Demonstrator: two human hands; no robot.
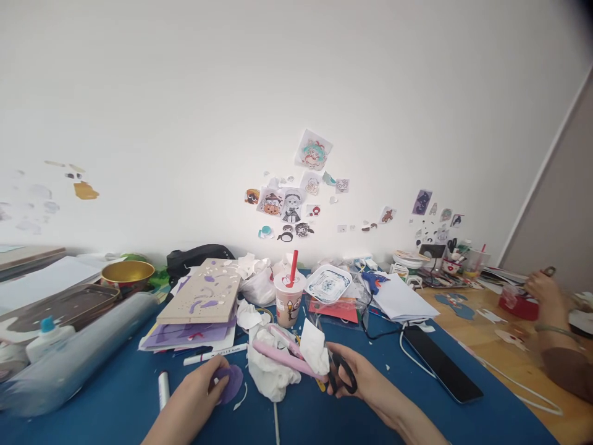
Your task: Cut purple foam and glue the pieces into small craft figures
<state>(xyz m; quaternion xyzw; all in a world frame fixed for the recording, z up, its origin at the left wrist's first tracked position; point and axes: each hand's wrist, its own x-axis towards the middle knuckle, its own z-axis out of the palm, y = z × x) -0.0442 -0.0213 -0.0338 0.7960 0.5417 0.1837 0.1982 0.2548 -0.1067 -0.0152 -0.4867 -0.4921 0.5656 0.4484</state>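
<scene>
My left hand (202,382) is closed, its thumb and fingers pinching a rounded piece of purple paper (233,384) just above the blue table. A thin curled white scrap (241,397) lies beside it. My right hand (353,372) is closed round the black handles of a pair of scissors (351,378); their blades are hard to make out among the clutter. Between my hands sit crumpled white tissues (271,378) and a long pink object (285,356), close to the right hand. A capped white marker (197,358) lies past my left fingers.
A drink cup (288,306) with a red straw stands behind the tissues. Grey cardboard (201,290) tops a paper stack at left. A dark phone (442,364) and white cable lie rightward. Another person's hand (546,293) is over the wooden table, near a red container (519,303).
</scene>
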